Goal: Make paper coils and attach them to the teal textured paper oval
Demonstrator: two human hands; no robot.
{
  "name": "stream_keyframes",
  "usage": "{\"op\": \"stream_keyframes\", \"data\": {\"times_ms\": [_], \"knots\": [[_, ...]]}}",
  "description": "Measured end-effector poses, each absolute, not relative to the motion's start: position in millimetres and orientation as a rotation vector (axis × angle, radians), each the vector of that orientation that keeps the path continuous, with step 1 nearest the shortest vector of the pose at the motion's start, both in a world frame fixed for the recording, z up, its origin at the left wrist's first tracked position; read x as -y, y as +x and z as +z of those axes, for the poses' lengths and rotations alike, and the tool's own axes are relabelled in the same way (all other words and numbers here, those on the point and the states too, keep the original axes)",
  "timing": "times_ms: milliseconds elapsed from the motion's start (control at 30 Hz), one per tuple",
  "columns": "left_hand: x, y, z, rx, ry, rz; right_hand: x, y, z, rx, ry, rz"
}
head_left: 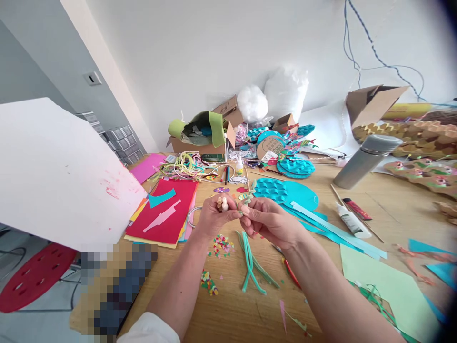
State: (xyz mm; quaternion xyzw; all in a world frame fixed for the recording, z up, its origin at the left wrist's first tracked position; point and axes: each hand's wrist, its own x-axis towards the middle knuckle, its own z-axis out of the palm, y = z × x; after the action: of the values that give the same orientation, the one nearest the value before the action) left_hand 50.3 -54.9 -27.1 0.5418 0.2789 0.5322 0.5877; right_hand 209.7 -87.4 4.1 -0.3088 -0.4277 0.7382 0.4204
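Head view. An open cardboard box (200, 143) at the table's (232, 309) far edge holds green felt and scraps. My left hand (214, 214) pinches a small wooden peg doll (223, 204) upright; my right hand (266, 219), fingers pressed together, pinches a twisted green pipe cleaner (250, 193) just beside it, above loose pipe cleaners (252, 262).

Two bare forearms, left arm (178, 290) with what seems a rolled white sleeve (150, 331) at the elbow.
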Motion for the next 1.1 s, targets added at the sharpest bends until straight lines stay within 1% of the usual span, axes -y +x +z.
{"op": "stream_keyframes", "data": {"times_ms": [167, 367, 467, 667, 767, 933, 1100], "knots": [[54, 57, -31, -0.635, 1.146, 1.26, 85, 207, 4, 1.051, -0.778, 1.849], [50, 68, -26, -0.557, 0.504, 1.124, 77, 219, 6, 1.014, -0.878, 1.573], [47, 67, -25, -0.583, 0.356, 1.048, 74, 227, 4, 1.095, -0.912, 1.506], [46, 65, -26, -0.526, 0.366, 1.023, 70, 226, -6, 1.44, -1.021, 1.428], [47, 65, -26, -0.526, 0.401, 1.045, 69, 225, -7, 1.524, -1.07, 1.372], [47, 64, -25, -0.524, 0.462, 1.023, 67, 228, -8, 1.512, -1.056, 1.412], [48, 66, -26, -0.566, 0.511, 1.076, 65, 228, -10, 1.439, -1.013, 1.493]]}}
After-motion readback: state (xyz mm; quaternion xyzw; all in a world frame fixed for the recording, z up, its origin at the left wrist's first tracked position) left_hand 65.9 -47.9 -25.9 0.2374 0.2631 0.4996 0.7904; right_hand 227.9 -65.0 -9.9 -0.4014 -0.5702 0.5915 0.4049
